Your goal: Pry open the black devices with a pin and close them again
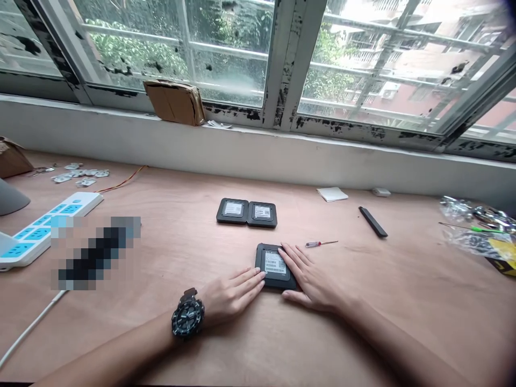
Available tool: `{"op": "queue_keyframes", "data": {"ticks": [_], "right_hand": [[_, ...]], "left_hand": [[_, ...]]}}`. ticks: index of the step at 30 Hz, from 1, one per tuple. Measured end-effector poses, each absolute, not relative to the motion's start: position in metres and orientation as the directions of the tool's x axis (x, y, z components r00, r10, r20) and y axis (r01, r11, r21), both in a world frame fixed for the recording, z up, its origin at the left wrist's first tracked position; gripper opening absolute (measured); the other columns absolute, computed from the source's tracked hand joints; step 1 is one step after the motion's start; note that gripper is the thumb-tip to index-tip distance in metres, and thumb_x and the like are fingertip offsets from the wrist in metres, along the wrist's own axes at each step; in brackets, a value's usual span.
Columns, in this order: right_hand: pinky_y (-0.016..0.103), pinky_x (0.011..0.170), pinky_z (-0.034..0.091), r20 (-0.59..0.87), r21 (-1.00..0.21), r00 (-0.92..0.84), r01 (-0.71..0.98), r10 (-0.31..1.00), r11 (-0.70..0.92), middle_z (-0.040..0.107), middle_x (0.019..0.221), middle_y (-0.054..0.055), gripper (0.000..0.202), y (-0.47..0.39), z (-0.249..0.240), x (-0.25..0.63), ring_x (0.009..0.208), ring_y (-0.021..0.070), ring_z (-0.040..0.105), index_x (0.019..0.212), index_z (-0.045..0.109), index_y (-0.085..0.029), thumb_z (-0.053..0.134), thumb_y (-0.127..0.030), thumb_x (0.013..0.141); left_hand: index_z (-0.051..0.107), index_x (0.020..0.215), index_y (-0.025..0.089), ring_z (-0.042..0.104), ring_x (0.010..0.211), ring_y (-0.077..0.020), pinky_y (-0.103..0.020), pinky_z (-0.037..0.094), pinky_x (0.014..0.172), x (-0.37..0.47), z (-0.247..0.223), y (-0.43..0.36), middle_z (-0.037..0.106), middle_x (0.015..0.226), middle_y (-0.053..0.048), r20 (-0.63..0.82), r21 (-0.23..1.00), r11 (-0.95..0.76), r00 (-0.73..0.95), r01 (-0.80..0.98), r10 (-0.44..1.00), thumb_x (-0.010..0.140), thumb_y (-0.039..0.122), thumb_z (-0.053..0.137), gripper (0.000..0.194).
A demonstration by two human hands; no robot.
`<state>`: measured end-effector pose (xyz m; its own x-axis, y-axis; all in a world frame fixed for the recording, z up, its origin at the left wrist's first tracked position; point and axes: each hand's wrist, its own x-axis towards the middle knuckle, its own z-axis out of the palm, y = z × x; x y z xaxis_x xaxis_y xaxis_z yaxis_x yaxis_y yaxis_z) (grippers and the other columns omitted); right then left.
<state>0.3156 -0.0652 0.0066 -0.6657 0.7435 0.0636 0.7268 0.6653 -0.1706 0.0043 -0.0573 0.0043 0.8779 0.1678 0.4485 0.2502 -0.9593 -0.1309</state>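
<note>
A flat black case [275, 266] with a white printed label lies on the table between my hands; it looks like a drive enclosure. The stretched fingertips of my left hand [231, 293] touch its left edge. My right hand [308, 277] lies against its right side, fingers extended over the edge and thumb apart near the bottom corner. Neither hand is closed around it. Behind it, two similar labelled black cases, a left one [233, 217] and a right one [262, 222], lie side by side. A small screwdriver [321, 244] with a red and clear handle rests beyond my right hand.
On the wooden table [181, 242] a black bar [372, 222] and white paper [332, 194] lie at the back right. A tool bag [479, 228] sits far right. A white power strip [86, 203] and a blurred-out object [97, 255] are left. A cardboard box [174, 102] stands on the sill.
</note>
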Motion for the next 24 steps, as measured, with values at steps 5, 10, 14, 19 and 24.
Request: {"op": "queue_keyframes", "data": {"ticks": [5, 10, 14, 19, 24], "right_hand": [[0.058, 0.125, 0.024, 0.082, -0.149, -0.651, 0.741, 0.755, 0.655, 0.009, 0.169, 0.019, 0.101, -0.0676, 0.0077, 0.3129, 0.155, 0.0376, 0.015, 0.164, -0.001, -0.016, 0.051, -0.068, 0.094], [0.057, 0.124, 0.028, 0.078, -0.146, -0.627, 0.762, 0.775, 0.631, 0.011, 0.169, 0.018, 0.098, -0.0696, 0.0059, 0.3120, 0.155, 0.0369, 0.017, 0.165, 0.003, -0.015, 0.049, -0.067, 0.096], [0.056, 0.124, 0.028, 0.097, -0.148, -0.627, 0.759, 0.773, 0.634, 0.013, 0.169, 0.016, 0.098, -0.0695, 0.0050, 0.3119, 0.155, 0.0367, 0.018, 0.165, 0.002, -0.017, 0.050, -0.067, 0.096], [0.058, 0.125, 0.026, 0.120, -0.141, -0.635, 0.750, 0.763, 0.647, 0.015, 0.169, 0.015, 0.099, -0.0684, 0.0041, 0.3115, 0.155, 0.0373, 0.018, 0.165, 0.001, -0.018, 0.052, -0.066, 0.095], [0.057, 0.123, 0.028, 0.125, -0.144, -0.632, 0.751, 0.765, 0.645, 0.016, 0.169, 0.016, 0.099, -0.0684, 0.0027, 0.3119, 0.155, 0.0366, 0.020, 0.165, 0.001, -0.018, 0.052, -0.067, 0.095]], "left_hand": [[0.055, 0.140, 0.006, 0.055, 0.136, -0.0272, -0.041, 0.049, 0.115, 0.0047, 0.0093, -0.0599, 0.061, 0.141, -0.018, 0.416, -0.114, -0.958, 0.888, 0.265, 0.196, 0.104, 0.005, 0.038, 0.039], [0.055, 0.137, 0.004, 0.054, 0.137, -0.0269, -0.040, 0.046, 0.117, 0.0050, 0.0090, -0.0603, 0.062, 0.140, -0.019, 0.390, -0.065, -0.961, 0.894, 0.267, 0.222, 0.103, 0.004, 0.041, 0.037], [0.056, 0.137, 0.006, 0.054, 0.137, -0.0243, -0.037, 0.044, 0.119, 0.0050, 0.0073, -0.0596, 0.061, 0.141, -0.017, 0.351, 0.000, -0.962, 0.900, 0.274, 0.257, 0.103, 0.004, 0.040, 0.038], [0.058, 0.134, 0.007, 0.058, 0.134, -0.0244, -0.039, 0.046, 0.117, 0.0068, 0.0100, -0.0605, 0.064, 0.138, -0.016, 0.361, 0.007, -0.957, 0.892, 0.290, 0.273, 0.103, 0.005, 0.041, 0.035], [0.060, 0.130, 0.005, 0.059, 0.132, -0.0264, -0.041, 0.046, 0.117, 0.0086, 0.0129, -0.0620, 0.065, 0.136, -0.017, 0.370, -0.034, -0.954, 0.891, 0.297, 0.264, 0.104, 0.005, 0.040, 0.034]]}}
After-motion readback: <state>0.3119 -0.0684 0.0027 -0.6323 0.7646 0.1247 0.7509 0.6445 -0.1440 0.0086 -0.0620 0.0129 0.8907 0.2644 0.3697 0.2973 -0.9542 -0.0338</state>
